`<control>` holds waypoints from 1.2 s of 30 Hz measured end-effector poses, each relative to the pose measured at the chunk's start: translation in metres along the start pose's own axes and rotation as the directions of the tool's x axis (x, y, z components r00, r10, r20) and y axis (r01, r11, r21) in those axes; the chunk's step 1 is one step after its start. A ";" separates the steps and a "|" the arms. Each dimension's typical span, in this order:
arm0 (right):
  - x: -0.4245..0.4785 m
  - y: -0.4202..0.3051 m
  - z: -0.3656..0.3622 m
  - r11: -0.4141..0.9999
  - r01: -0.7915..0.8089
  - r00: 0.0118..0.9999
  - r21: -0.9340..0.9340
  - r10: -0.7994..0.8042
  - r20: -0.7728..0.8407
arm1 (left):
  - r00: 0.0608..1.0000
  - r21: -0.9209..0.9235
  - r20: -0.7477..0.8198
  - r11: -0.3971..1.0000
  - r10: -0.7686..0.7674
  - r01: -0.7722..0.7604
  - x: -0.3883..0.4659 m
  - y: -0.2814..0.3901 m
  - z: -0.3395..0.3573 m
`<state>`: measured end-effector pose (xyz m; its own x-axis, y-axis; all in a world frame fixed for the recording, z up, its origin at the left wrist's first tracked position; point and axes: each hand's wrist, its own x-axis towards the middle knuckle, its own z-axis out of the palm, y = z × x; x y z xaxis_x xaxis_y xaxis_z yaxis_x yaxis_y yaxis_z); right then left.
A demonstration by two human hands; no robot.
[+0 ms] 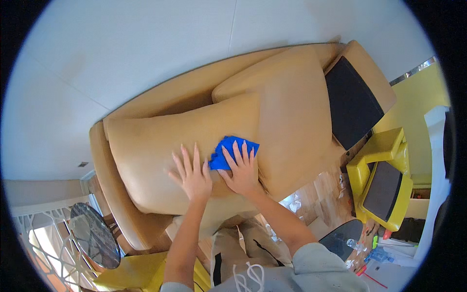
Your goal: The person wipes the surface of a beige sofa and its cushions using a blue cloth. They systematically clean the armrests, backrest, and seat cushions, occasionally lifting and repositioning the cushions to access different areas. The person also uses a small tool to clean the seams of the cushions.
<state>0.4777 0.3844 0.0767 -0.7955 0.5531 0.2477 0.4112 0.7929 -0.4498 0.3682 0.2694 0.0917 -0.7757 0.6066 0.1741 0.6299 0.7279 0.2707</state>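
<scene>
A tan sofa (pixel 146 135) stretches across the view before me, with large cushions on it. My right hand (pixel 241 171) lies spread on a blue cloth (pixel 220 158), pressing it onto the seat cushion (pixel 146 175) near that cushion's right edge. Just left of the cloth, my left hand (pixel 193 179) rests flat on the same cushion with its fingers apart, its inner fingers close to the cloth's edge. It holds nothing. Another tan cushion (pixel 295 127) adjoins on the right, beside a black panel (pixel 352 102) at the sofa's right end.
A yellow chair (pixel 392 193) with a dark seat stands at the right. Near it are a dark round tabletop (pixel 343 237), a clear bottle (pixel 352 243) and litter on the wood floor (pixel 321 199). At lower left stand a dark oval tabletop (pixel 95 235) and yellow furniture (pixel 135 272).
</scene>
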 end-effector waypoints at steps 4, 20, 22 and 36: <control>0.093 0.027 -0.002 0.998 -0.050 0.990 -0.034 0.045 -0.133 | 0.997 0.110 0.001 0.991 0.083 -0.083 -0.034 -0.040 0.018; 0.156 0.050 -0.001 0.999 -0.033 0.998 -0.006 0.032 -0.060 | 0.995 0.151 0.000 0.983 0.105 -0.104 -0.032 -0.041 0.066; 0.158 0.032 0.000 0.996 0.061 0.996 -0.064 -0.057 0.064 | 0.995 0.128 0.001 0.987 0.100 -0.100 -0.033 -0.042 0.072; 0.182 -0.094 0.080 0.920 0.390 0.893 0.038 -0.388 0.228 | 0.994 0.041 0.086 0.997 0.061 -0.065 -0.026 -0.043 0.071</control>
<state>0.2587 0.3903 0.0958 -0.9714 0.1282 0.2001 0.0514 0.9353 -0.3500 0.3638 0.2453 0.0079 -0.7296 0.6752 0.1086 0.6801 0.6995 0.2193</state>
